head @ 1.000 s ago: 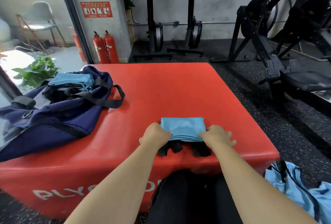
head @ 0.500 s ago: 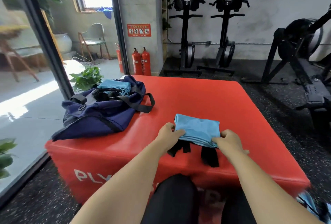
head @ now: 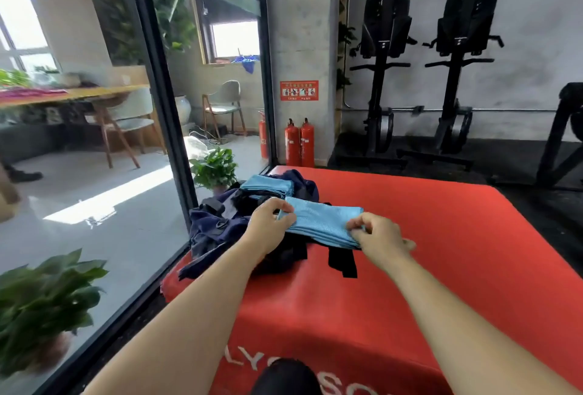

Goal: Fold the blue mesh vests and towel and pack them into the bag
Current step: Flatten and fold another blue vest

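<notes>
Vest (head: 325, 221), blue mesh folded into a flat stack, is held between the two hands in the head view, the only one; the left hand (head: 271, 227) pinches its left end, thumb and fingers (head: 279, 204) clamped on the edge; the right hand (head: 378, 238) takes the near right corner, fingers (head: 359, 225) curled onto the layers; black straps (head: 342, 260) hang loose below the right fingers, down toward the red box (head: 441, 237); whether they touch it I cannot tell.

Just beyond and below the left fingers lies the navy bag (head: 220, 221), its mouth open; a folded blue piece (head: 266, 185) already rests in it, a little past those fingers.

Judged from its look, the fabric is light, soft and limp; it has no stiffness of its own, so the fold lasts only while the layers are pressed together; mesh can slide on mesh, and the top layers may creep off the lower ones; the dangling straps may catch on the bag's rim or handle.

Best hold, I think: both short ends, thumbs on top and fingers beneath, through all layers at once; keep it level on the way into the bag.
</notes>
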